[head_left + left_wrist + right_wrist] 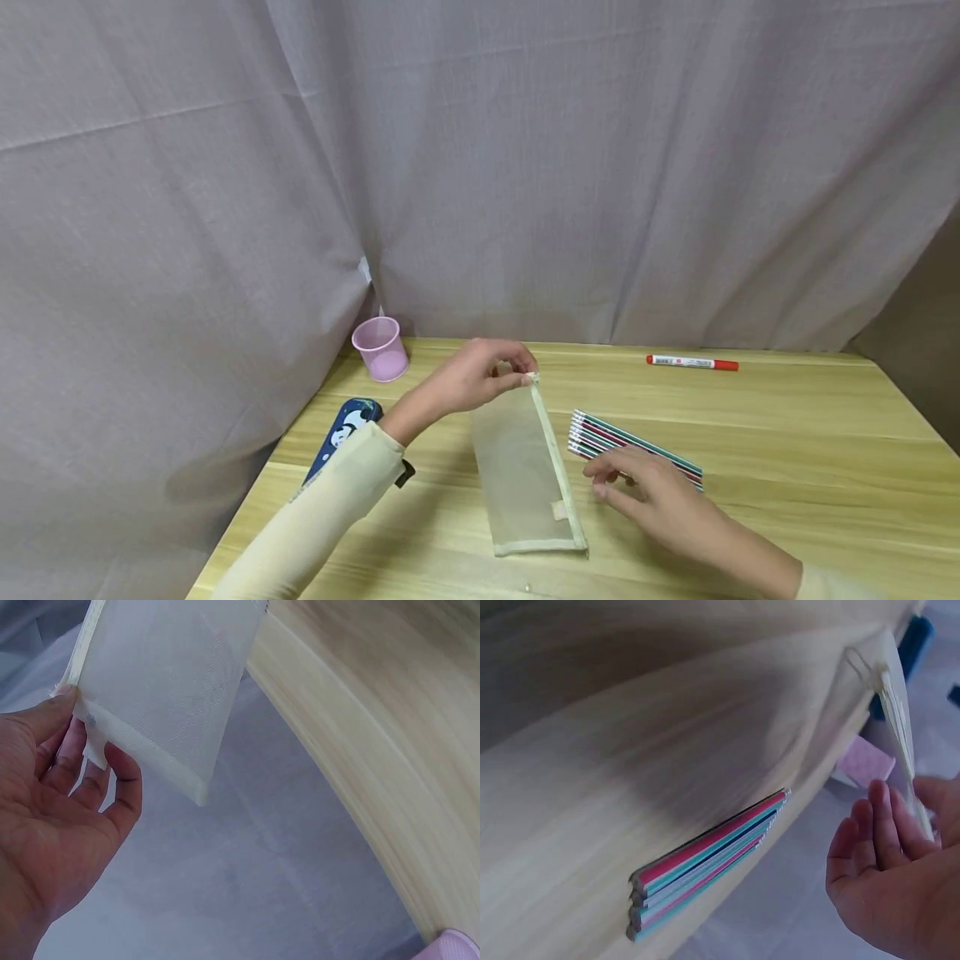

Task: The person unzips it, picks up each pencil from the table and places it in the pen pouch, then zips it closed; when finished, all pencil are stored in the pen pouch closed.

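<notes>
My left hand [487, 371] pinches the upper corner of a pale mesh zip pouch [521, 467], holding it up on edge over the table. In the left wrist view, thumb and fingers grip the pouch [165, 675] at its zipper end. To the right of the pouch, my right hand [660, 496] hovers with loosely bent fingers and nothing between them. Just beyond it lies a row of striped pencils [630, 446], side by side, partly covered by that hand in the head view. The right wrist view shows the pencils [705, 862] in green, red and dark colours.
A pink cup [386, 358] stands at the table's back left corner. In front of it a dark blue panda pencil case [341, 433] lies partly behind my left sleeve. A red and white marker [692, 362] lies near the back edge, before a grey curtain [510, 167].
</notes>
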Demonstrator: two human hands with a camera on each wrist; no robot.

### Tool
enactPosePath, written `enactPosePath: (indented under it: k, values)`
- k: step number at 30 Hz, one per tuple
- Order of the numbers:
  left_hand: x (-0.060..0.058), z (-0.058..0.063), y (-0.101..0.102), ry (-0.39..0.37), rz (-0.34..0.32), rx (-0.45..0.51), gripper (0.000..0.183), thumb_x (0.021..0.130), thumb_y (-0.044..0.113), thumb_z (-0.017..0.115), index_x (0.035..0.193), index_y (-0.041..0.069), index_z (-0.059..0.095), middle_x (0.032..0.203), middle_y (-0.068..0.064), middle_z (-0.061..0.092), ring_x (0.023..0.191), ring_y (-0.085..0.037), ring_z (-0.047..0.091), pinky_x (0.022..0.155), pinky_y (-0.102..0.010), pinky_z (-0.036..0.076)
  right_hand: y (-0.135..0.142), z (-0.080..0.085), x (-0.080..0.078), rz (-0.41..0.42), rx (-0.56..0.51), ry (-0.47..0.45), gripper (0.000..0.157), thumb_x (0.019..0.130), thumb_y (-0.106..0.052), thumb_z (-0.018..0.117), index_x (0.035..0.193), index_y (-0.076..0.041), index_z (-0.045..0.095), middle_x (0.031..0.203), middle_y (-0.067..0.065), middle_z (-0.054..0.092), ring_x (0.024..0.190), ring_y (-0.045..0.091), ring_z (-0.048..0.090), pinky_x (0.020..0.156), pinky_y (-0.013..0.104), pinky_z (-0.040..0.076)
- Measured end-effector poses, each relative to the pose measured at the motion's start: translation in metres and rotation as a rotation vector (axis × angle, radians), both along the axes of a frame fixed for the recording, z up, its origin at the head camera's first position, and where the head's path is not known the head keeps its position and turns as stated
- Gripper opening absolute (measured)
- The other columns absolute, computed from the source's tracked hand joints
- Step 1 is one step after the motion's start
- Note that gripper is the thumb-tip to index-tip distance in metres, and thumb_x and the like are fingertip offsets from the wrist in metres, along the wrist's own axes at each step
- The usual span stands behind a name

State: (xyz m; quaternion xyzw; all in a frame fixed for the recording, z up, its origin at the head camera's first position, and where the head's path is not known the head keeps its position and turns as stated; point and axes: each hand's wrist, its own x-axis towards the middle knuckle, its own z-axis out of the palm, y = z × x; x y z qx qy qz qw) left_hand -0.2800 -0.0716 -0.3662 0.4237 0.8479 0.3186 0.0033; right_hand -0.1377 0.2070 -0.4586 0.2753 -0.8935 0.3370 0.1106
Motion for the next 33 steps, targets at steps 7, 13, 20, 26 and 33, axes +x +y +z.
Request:
enactPosePath:
  k: [7, 13, 20, 26, 33]
  values:
    - [0.008, -0.005, 0.011, 0.031, -0.035, 0.031, 0.010, 0.101, 0.017, 0.071, 0.109, 0.013, 0.075, 0.102, 0.001, 0.077, 0.093, -0.007, 0.069, 0.073, -0.018, 0.057, -0.010, 0.006, -0.013, -0.095, -0.248, -0.298, 0.014, 0.103, -0.027, 0.069, 0.115, -0.024, 0.075, 0.111, -0.005, 0.079, 0.092, -0.001, 0.068, 0.078, 0.022, 0.058]
    - [0.012, -0.009, 0.017, 0.072, -0.012, 0.027, 0.009, 0.102, 0.019, 0.070, 0.110, 0.015, 0.075, 0.104, 0.004, 0.078, 0.096, -0.006, 0.070, 0.079, -0.019, 0.058, -0.018, 0.005, -0.017, -0.055, -0.349, -0.399, 0.016, 0.102, -0.022, 0.069, 0.113, -0.012, 0.075, 0.109, 0.005, 0.078, 0.091, 0.003, 0.070, 0.079, 0.023, 0.059]
    - [0.014, -0.014, 0.017, 0.091, 0.016, 0.012, 0.010, 0.102, 0.019, 0.071, 0.110, 0.016, 0.075, 0.106, 0.004, 0.079, 0.098, -0.006, 0.071, 0.083, -0.020, 0.058, -0.024, -0.002, -0.019, -0.036, -0.410, -0.450, 0.011, 0.099, -0.017, 0.073, 0.105, -0.008, 0.075, 0.097, 0.005, 0.074, 0.084, 0.004, 0.067, 0.075, 0.023, 0.059]
    - [0.015, -0.022, 0.017, 0.119, 0.037, 0.005, 0.010, 0.102, 0.022, 0.071, 0.110, 0.018, 0.076, 0.107, 0.006, 0.079, 0.097, -0.004, 0.071, 0.081, -0.018, 0.057, -0.028, -0.006, -0.020, -0.029, -0.392, -0.438, 0.008, 0.097, -0.016, 0.075, 0.101, -0.009, 0.074, 0.093, 0.004, 0.073, 0.082, 0.002, 0.064, 0.073, 0.022, 0.057]
    - [0.019, -0.028, 0.015, 0.237, 0.113, 0.011, 0.019, 0.100, 0.024, 0.074, 0.117, 0.019, 0.073, 0.117, 0.007, 0.076, 0.111, -0.009, 0.069, 0.094, -0.027, 0.058, -0.031, -0.006, -0.020, -0.038, -0.412, -0.443, 0.007, 0.096, -0.014, 0.075, 0.099, -0.007, 0.073, 0.089, 0.003, 0.071, 0.078, 0.003, 0.063, 0.069, 0.022, 0.056]
